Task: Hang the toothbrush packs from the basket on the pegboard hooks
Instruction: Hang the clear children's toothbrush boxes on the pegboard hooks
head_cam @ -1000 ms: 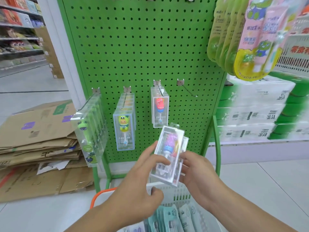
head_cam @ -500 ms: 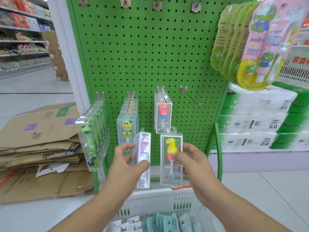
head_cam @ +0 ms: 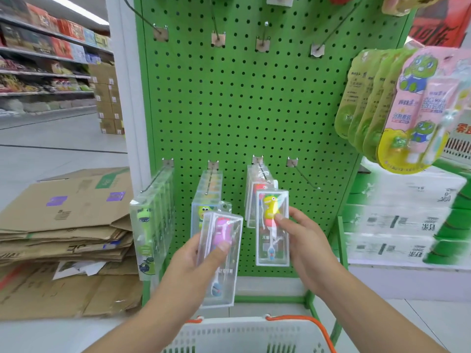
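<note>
- The left hand (head_cam: pixel 196 253) grips a clear plastic toothbrush pack (head_cam: pixel 219 261) holding a purple cartoon-handled brush; the thumb lies across the front, the fingers wrap behind, and the pack tilts slightly, low in front of the green pegboard (head_cam: pixel 244 110).
- The right hand (head_cam: pixel 303 240) pinches a second clear pack (head_cam: pixel 272 228) with a yellow dinosaur-shaped brush, thumb on its front face; this pack stands upright, its top just at the front of the third lower hook (head_cam: pixel 262 171), overlapping the red-brush packs (head_cam: pixel 254 194) hanging there. Whether its hole is on the hook cannot be told.
- The fourth lower hook (head_cam: pixel 304 177), to the right, carries nothing.
- Green-brush packs (head_cam: pixel 150 225) fill the first lower hook; packs with a yellow-green figure (head_cam: pixel 207 194) hang on the second, partly behind the purple pack.
- A white basket (head_cam: pixel 244 335) with orange handles sits below the hands at the bottom edge.
- Compared with half a second ago, the yellow pack is higher and nearer the third hook, where it earlier hung lower, below the red packs.
- The purple pack, then seen nearly edge-on, now shows its front face.
- The view has tipped upward: the upper hook row shows fully, and the basket's contents are out of frame.
- Flattened cardboard boxes (head_cam: pixel 66 225) lie stacked at left.
</note>
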